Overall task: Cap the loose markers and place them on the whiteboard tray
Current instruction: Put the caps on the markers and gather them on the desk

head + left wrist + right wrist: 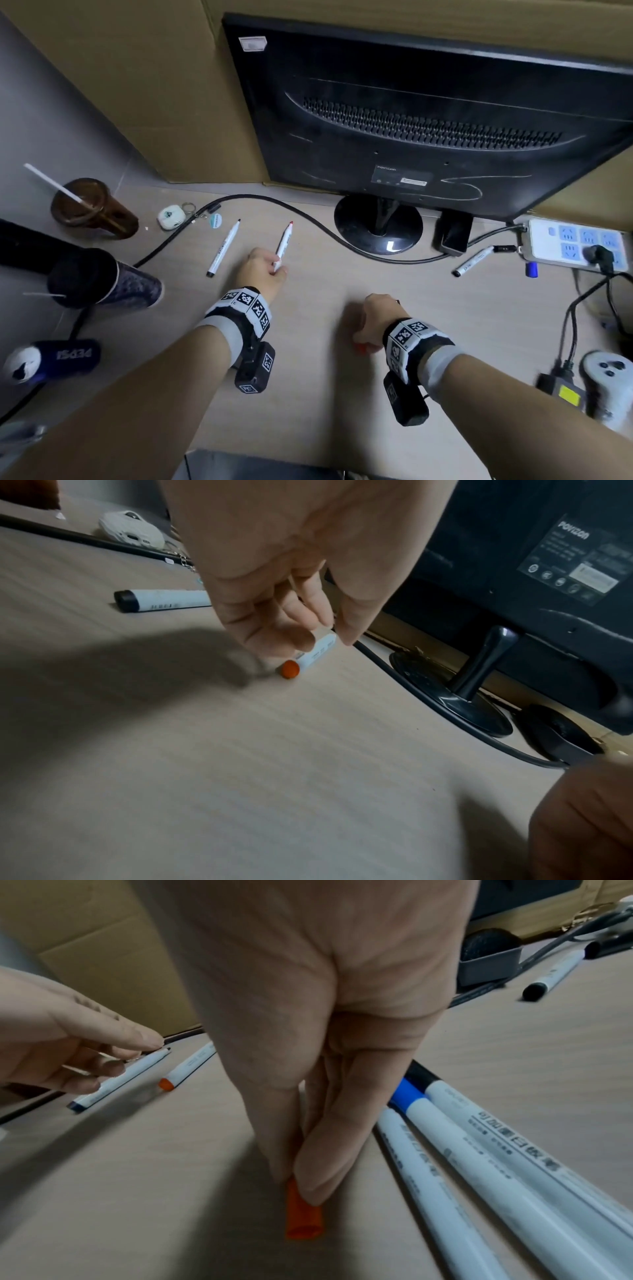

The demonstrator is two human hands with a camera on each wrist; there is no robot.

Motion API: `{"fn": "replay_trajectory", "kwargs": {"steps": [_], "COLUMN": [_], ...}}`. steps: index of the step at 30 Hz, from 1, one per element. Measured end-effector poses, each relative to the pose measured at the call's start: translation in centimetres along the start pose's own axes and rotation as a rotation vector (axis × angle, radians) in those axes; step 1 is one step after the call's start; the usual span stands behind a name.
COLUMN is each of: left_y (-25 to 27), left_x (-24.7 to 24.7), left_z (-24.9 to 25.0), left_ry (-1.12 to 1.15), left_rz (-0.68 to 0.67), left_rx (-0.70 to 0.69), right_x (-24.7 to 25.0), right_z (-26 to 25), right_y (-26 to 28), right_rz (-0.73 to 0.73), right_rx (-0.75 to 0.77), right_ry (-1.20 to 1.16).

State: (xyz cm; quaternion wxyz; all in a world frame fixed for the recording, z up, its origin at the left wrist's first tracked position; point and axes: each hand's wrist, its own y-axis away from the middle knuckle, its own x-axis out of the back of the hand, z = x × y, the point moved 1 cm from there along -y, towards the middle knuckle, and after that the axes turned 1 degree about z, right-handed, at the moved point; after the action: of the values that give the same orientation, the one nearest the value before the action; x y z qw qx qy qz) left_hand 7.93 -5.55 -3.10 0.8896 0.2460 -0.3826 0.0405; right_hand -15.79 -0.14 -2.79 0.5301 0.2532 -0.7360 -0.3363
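Note:
An uncapped red marker [284, 241] lies on the desk, tip pointing away. My left hand [274, 270] pinches its rear end [320, 649] between thumb and fingers. My right hand [366, 339] pinches a loose red cap [303, 1214] against the desk. An uncapped black marker [222, 248] lies left of the red one. Another black marker [474, 261] and a blue cap [531, 269] lie far right. Three capped markers [445, 1150] run beside my right fingers and under the wrist; I cannot tell if they are held. No whiteboard tray is in view.
A monitor [428, 120] on a round stand [378, 226] stands behind, and a black cable [308, 219] curves across the desk. A power strip [579, 245] and a game controller [606, 377] are at the right. A brown cup [92, 209] and a can [51, 359] are at the left.

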Motion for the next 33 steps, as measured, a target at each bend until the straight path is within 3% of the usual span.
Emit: {"fn": "replay_trajectory", "kwargs": {"steps": [4, 10, 16, 22, 27, 33], "left_y": [-2.6, -4.5, -4.7, -2.3, 0.4, 4.5], "left_x": [-0.1, -1.0, -1.5, -0.9, -1.0, -1.3], "left_z": [0.1, 1.5, 1.3, 0.6, 1.7, 4.8], "left_ry": [-0.092, -0.148, -0.259, -0.339, -0.166, -0.048], "left_rz": [0.044, 0.02, -0.144, -0.347, -0.498, -0.528], "left_rx": [-0.031, -0.075, 0.01, -0.03, -0.069, -0.13], "right_x": [0.4, 1.5, 2.1, 2.9, 4.1, 5.3], "right_z": [-0.4, -0.1, 0.5, 1.1, 2.3, 4.1], "right_y": [-0.5, -0.2, 0.0, 0.8, 1.9, 4.5], "right_rz": [-0.005, 0.038, 0.14, 0.21, 0.285, 0.292], "right_rx": [-0.01, 0.114, 0.064, 0.129, 0.195, 0.238], "right_ry": [-0.081, -0.495, -0.858, -0.88, -0.9, -0.993]}}
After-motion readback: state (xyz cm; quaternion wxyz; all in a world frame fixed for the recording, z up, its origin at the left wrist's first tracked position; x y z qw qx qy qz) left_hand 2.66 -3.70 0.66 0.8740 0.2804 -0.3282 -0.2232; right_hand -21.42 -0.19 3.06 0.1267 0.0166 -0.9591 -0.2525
